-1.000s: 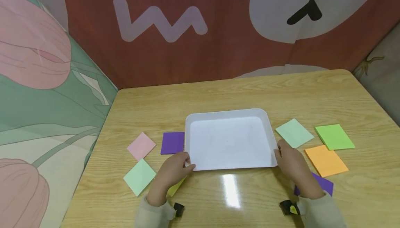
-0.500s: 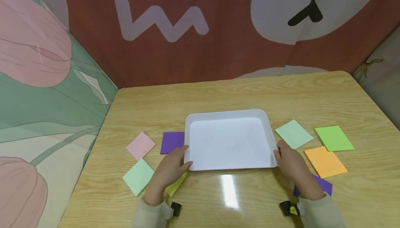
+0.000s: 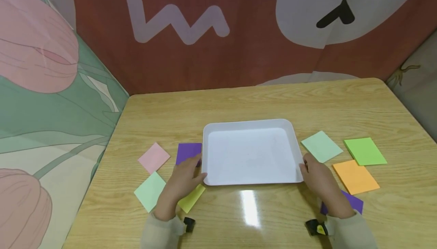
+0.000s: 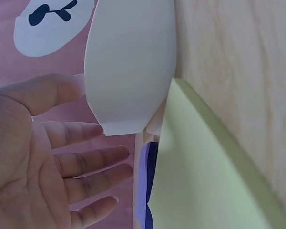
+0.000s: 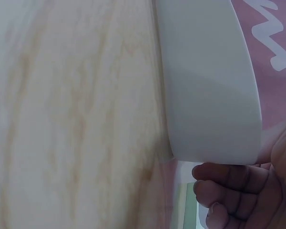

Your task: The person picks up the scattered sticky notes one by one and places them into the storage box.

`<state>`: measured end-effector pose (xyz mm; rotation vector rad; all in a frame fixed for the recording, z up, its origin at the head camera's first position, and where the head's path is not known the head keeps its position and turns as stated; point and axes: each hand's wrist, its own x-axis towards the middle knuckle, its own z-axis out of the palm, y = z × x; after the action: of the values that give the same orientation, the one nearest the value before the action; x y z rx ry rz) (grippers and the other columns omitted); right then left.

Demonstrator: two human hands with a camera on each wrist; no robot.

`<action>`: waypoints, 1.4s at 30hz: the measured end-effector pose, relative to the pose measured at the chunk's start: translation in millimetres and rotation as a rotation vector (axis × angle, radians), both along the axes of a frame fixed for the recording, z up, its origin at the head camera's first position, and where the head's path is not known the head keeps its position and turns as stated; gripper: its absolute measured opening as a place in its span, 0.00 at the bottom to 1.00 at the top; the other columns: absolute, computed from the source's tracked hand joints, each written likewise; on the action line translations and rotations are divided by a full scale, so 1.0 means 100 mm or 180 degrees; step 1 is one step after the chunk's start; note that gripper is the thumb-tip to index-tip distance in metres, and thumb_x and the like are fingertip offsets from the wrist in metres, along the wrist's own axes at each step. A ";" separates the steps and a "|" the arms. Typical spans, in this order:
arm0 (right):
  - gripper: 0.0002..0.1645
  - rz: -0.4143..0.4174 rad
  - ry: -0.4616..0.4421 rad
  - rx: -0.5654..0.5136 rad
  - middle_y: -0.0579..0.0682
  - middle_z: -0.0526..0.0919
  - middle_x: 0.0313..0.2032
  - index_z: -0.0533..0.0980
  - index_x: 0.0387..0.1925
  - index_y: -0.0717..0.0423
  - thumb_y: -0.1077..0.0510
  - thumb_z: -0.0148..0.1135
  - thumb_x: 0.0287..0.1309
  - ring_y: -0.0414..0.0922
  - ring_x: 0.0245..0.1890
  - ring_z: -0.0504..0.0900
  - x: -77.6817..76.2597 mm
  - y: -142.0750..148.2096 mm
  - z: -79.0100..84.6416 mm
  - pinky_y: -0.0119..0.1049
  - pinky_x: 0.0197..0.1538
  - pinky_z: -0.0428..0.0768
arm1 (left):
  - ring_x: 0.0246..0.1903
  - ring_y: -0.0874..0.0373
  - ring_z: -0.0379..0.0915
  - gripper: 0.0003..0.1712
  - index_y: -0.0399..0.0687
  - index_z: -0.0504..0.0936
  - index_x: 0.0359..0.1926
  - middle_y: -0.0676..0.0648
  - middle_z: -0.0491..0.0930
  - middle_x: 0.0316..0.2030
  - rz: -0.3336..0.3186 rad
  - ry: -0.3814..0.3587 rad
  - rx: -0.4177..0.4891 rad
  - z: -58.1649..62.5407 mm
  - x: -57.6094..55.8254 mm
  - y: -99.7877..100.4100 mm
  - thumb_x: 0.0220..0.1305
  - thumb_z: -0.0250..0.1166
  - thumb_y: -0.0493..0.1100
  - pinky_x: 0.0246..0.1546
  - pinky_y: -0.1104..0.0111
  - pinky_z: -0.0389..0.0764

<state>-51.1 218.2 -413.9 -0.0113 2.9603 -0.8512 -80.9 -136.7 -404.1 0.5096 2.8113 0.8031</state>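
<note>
A shallow white tray [image 3: 252,152] lies on the wooden table in front of me. My left hand [image 3: 181,180] is at its near left corner, fingers extended and spread, the thumb tip by the rim; in the left wrist view the palm faces the tray wall [image 4: 131,67]. My right hand [image 3: 319,175] grips the near right corner, thumb at the rim and fingers curled below it in the right wrist view. Beneath my left hand is a yellow sticky note pad [image 3: 192,199], its thickness plain in the left wrist view. A purple pad [image 3: 188,153] is partly covered by the left fingers.
Pink [image 3: 154,158] and mint [image 3: 150,192] pads lie left. On the right are mint [image 3: 322,146], lime green [image 3: 365,151], orange [image 3: 356,177] and purple [image 3: 353,202] pads, the last partly under my right wrist. A printed curtain [image 3: 191,67] hangs behind the table.
My left hand has let go of the tray corner, its fingers straightening as it shifted slightly left, uncovering more of the yellow pad. The right hand and tray have stayed in place.
</note>
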 end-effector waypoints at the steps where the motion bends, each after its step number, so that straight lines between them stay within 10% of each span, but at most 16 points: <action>1: 0.06 0.0002 -0.0010 -0.0004 0.50 0.66 0.16 0.60 0.29 0.65 0.65 0.46 0.56 0.44 0.15 0.63 0.00 0.00 0.00 0.40 0.16 0.67 | 0.54 0.37 0.58 0.34 0.38 0.60 0.60 0.33 0.68 0.54 0.0017 -0.0018 -0.0013 0.00 0.00 0.00 0.55 0.58 0.47 0.52 0.37 0.56; 42: 0.06 -0.0022 -0.0050 -0.0007 0.53 0.70 0.19 0.62 0.31 0.65 0.64 0.47 0.56 0.45 0.17 0.65 -0.01 0.02 -0.03 0.41 0.18 0.68 | 0.54 0.38 0.58 0.31 0.33 0.63 0.57 0.31 0.67 0.53 0.0226 -0.0002 -0.0234 -0.12 -0.20 -0.09 0.57 0.53 0.50 0.48 0.39 0.58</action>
<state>-52.0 220.3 -416.6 0.0054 2.9464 -0.8513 -100.5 -145.7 -416.0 0.4002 2.8605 0.7092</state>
